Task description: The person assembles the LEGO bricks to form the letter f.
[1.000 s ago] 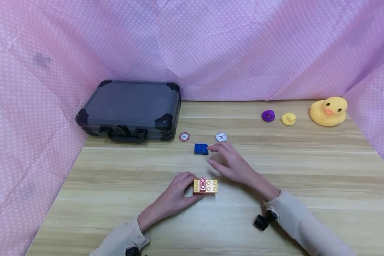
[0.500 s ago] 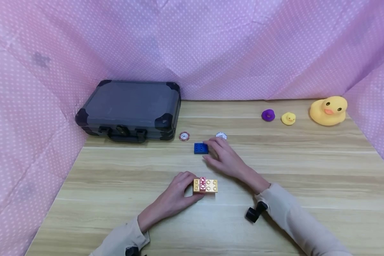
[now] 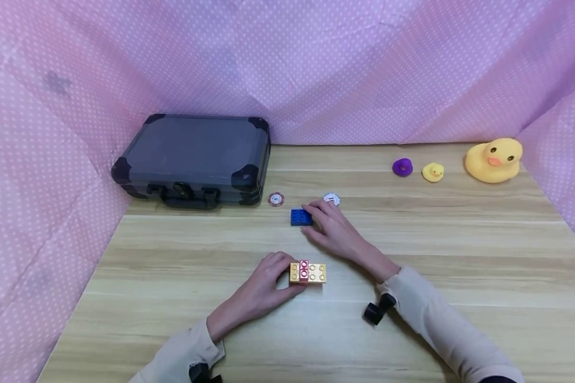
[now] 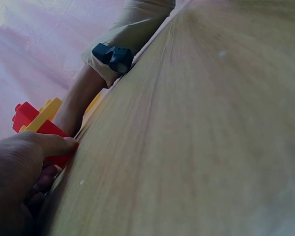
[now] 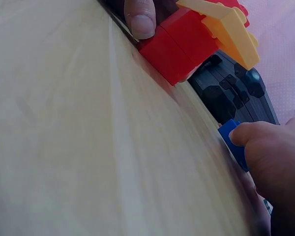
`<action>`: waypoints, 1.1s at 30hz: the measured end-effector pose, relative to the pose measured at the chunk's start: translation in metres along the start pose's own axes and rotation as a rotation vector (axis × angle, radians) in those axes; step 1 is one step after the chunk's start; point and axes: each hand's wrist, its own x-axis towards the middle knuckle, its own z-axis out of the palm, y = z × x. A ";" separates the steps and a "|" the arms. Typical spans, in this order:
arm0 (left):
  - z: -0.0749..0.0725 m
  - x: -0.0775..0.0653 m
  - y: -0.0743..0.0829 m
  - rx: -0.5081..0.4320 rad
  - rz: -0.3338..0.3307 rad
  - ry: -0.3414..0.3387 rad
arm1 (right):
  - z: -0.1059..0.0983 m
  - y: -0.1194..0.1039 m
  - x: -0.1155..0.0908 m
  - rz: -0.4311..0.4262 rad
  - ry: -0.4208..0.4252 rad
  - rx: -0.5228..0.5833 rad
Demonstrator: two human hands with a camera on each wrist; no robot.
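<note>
My left hand (image 3: 263, 287) grips a stack of building blocks (image 3: 316, 273), fingers on the far side and thumb on the near side. From above it shows a yellow plate with a small red block on top; the right wrist view shows red bricks (image 5: 174, 46) below the yellow piece. Farther forward, my right hand (image 3: 335, 231) pinches a dark blue building block (image 3: 298, 217) by its right end, index finger behind it and thumb in front. The thumb lies against the blue block (image 5: 228, 129) in the right wrist view. The block sits on the wooden table.
A grey case (image 3: 196, 154) with black corners stands at the back left. Behind the blue block lie a red-rimmed poker chip (image 3: 276, 199) and a white one (image 3: 332, 198). A purple duck (image 3: 402, 167), small yellow duck (image 3: 433, 172) and large yellow duck (image 3: 493, 161) sit back right.
My right hand has moved left onto the blue block, its finger and thumb now at either side. The left hand keeps holding the stack in place. The head view has tilted slightly.
</note>
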 end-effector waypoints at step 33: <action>0.001 0.001 -0.001 -0.001 -0.003 -0.001 | -0.003 0.001 -0.002 -0.011 0.045 0.058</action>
